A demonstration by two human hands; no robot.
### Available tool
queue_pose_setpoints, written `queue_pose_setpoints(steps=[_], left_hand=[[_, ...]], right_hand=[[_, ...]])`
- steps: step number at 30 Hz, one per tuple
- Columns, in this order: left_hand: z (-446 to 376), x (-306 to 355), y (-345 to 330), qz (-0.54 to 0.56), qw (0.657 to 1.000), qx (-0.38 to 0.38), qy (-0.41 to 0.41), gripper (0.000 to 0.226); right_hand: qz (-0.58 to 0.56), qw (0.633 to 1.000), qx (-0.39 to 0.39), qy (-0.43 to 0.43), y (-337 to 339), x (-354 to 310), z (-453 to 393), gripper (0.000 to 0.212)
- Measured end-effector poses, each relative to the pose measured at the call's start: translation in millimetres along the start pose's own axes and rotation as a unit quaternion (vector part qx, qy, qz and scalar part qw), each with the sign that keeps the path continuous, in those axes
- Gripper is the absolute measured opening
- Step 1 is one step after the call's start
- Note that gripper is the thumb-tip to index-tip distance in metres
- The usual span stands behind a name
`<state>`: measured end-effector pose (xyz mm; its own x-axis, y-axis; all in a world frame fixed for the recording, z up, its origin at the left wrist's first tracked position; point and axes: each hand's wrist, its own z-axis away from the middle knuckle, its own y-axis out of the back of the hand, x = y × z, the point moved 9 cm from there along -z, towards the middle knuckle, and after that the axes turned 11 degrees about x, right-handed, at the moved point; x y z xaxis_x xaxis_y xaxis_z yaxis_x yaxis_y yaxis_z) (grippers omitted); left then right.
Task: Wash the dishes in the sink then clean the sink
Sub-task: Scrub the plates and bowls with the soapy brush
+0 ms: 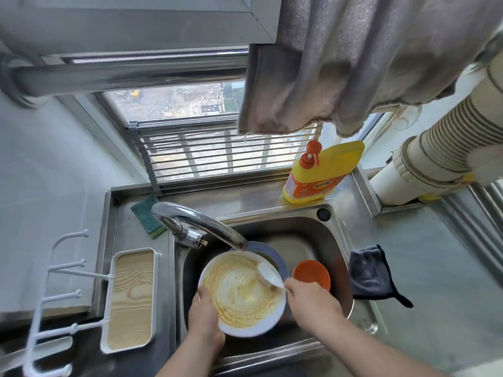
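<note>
Left hand (203, 314) gripping soiled plate (242, 292), right hand (310, 302) holding brush (269, 276)

Shiny steel sink (337, 232) and tap (196, 221), glossy white plate (245, 329), wood-grain tray (130, 300), soft grey cloth (370, 276)

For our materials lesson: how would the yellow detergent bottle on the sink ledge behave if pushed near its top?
The yellow detergent bottle stands tall and leans slightly, so it would probably tip rather than slide. Its smooth plastic may be slippery when wet.
</note>
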<state>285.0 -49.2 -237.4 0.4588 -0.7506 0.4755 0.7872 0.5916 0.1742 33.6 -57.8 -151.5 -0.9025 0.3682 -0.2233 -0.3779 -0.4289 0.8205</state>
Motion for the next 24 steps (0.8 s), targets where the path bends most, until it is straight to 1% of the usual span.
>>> queue_pose_setpoints(steps=[2, 4, 5, 6, 8, 10, 12, 14, 15, 17, 19, 20, 22, 24], left_hand=[[-6.2, 6.3, 2.0, -0.008, 1.000, 0.007, -0.018, 0.044], [-4.7, 3.2, 0.4, -0.018, 0.999, 0.008, -0.031, 0.042], [-0.1, -0.1, -2.4, -0.024, 0.999, 0.002, -0.038, 0.039], [4.1, -5.6, -4.9, -0.026, 0.999, -0.005, -0.037, 0.036], [12.6, -12.1, -9.1, -0.010, 1.000, -0.012, -0.022, 0.030], [17.7, -6.5, -8.9, -0.001, 1.000, -0.005, -0.017, 0.030], [9.2, 7.3, -2.7, -0.003, 1.000, 0.009, -0.030, 0.037], [1.9, 20.4, 1.7, -0.019, 0.998, 0.016, -0.049, 0.042], [-0.3, 24.4, 0.8, -0.027, 0.998, 0.014, -0.061, 0.043], [0.3, 24.9, -1.3, -0.033, 0.997, 0.011, -0.072, 0.044], [7.9, 16.5, -4.1, -0.033, 0.998, 0.003, -0.057, 0.045], [10.0, 9.4, -6.4, -0.028, 0.999, -0.007, -0.039, 0.045], [17.6, -0.5, -11.4, -0.015, 1.000, -0.024, -0.006, 0.045], [18.4, 0.2, -9.7, -0.017, 1.000, -0.017, -0.004, 0.042]], right_hand=[[-0.041, 0.998, -0.034, -0.019, -13.8, 4.6, 40.6, 0.014], [-0.079, 0.994, -0.075, -0.010, -25.3, -23.7, 60.9, 0.020], [-0.093, 0.992, -0.082, 0.008, -28.9, -43.3, 59.1, 0.022], [-0.101, 0.992, -0.077, 0.027, -29.6, -61.9, 48.5, 0.022], [-0.070, 0.996, -0.032, 0.044, -18.5, -76.9, 10.7, 0.021], [-0.004, 1.000, 0.011, 0.022, 4.2, -52.5, -20.0, 0.024], [0.033, 0.999, 0.001, -0.003, 10.3, -15.3, -18.5, 0.024], [0.007, 1.000, -0.018, -0.021, 1.5, 6.2, 11.1, 0.013], [-0.015, 0.999, -0.034, -0.024, -5.1, 3.9, 31.7, 0.012], [-0.064, 0.996, -0.066, -0.006, -19.7, -23.9, 60.3, 0.018], [-0.099, 0.992, -0.080, 0.010, -22.4, -62.1, 64.3, 0.022], [-0.098, 0.992, -0.068, 0.027, -20.6, -76.4, 51.5, 0.023], [-0.065, 0.997, -0.011, 0.040, -8.7, -81.8, 12.9, 0.025], [-0.003, 0.999, 0.023, 0.025, 6.3, -53.5, -16.6, 0.027]])
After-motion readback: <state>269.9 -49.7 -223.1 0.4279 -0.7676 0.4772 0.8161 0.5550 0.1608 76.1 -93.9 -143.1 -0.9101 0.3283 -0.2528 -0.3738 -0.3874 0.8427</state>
